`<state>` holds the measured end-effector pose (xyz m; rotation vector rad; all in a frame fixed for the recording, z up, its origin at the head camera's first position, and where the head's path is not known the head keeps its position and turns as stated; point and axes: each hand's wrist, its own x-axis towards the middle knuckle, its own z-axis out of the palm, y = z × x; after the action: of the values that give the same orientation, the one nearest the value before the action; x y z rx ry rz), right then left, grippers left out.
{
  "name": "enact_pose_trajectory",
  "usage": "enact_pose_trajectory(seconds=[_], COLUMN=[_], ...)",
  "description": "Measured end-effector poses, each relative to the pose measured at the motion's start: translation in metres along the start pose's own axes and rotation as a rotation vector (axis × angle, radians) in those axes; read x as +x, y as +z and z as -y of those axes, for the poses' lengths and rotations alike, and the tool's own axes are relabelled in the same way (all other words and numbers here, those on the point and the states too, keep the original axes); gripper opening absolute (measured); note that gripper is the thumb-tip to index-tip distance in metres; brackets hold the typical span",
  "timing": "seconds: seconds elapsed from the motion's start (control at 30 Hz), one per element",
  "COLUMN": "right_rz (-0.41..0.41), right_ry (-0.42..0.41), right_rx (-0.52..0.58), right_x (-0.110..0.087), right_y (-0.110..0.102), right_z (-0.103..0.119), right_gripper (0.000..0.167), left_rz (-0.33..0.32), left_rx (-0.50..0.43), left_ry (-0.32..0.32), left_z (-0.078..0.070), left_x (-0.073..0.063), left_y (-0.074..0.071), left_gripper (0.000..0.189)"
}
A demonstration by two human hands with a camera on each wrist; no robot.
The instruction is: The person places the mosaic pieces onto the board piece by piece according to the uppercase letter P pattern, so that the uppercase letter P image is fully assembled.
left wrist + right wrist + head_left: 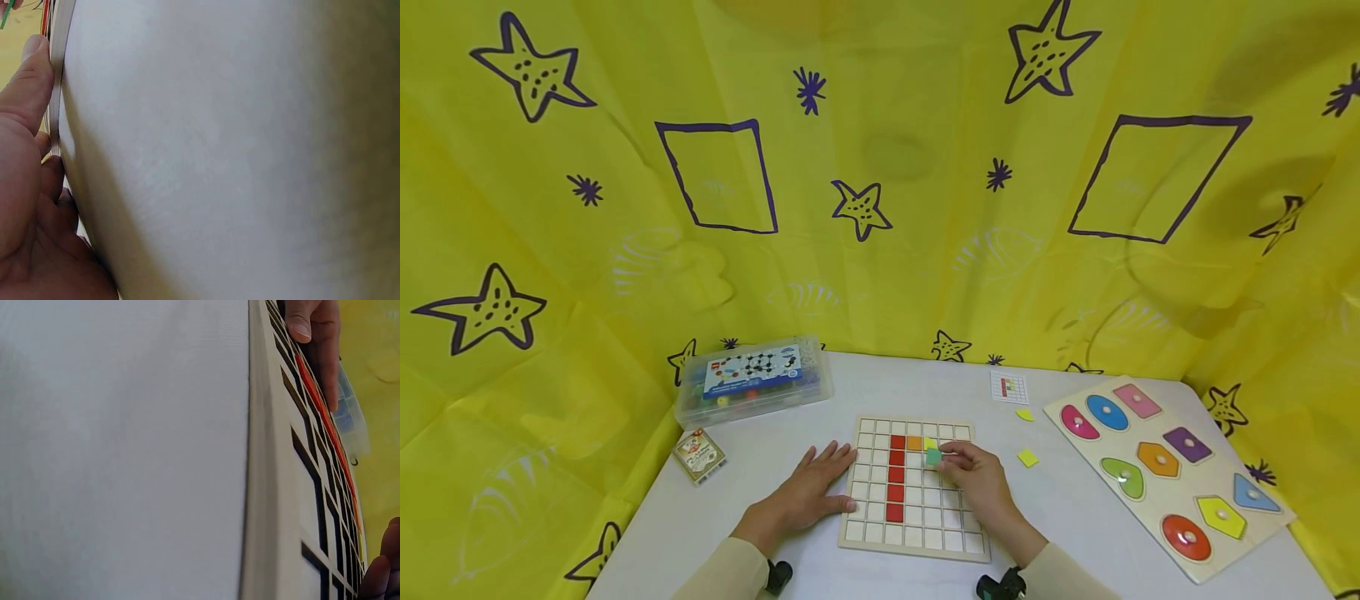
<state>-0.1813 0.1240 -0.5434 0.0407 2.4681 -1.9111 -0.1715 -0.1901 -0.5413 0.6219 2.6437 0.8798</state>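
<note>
In the head view, my right hand (983, 485) pinches a green square tile (933, 457) between thumb and fingers, over the upper right part of a wooden grid board (917, 553). Several red tiles (896, 474) run down one column of the board. An orange tile (914, 442) sits right of the top red one, and a yellow tile (929, 443) beside it is partly covered by the green tile. My left hand (808, 492) lies on the table with fingers extended, its thumb and fingertips at the board's left edge. The left wrist view shows the thumb (28, 87) against that edge.
Right of the board lie two loose yellow tiles (1027, 457) and a printed pattern card (1009, 387). A knobbed shape puzzle (1157, 517) covers the table's right side. At the back left are a clear plastic box (820, 379) and a small card box (700, 457). A yellow curtain (895, 275) hangs behind.
</note>
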Motion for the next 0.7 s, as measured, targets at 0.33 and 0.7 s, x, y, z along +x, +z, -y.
enact_pose_trajectory(seconds=[0.33, 0.7], right_rz=[0.027, 0.088], right_ry=[-0.086, -0.16], right_rx=[-0.17, -0.311], right_x=[-0.003, -0.005], right_y=[0.013, 0.021], right_z=[0.0, 0.004], right_gripper=[0.018, 0.016], left_rz=[-0.001, -0.003], left_rx=[0.0, 0.013], left_ry=[-0.001, -0.002], left_z=[-0.002, 0.001], left_x=[-0.001, 0.001], left_y=[-0.001, 0.001], left_gripper=[0.087, 0.088])
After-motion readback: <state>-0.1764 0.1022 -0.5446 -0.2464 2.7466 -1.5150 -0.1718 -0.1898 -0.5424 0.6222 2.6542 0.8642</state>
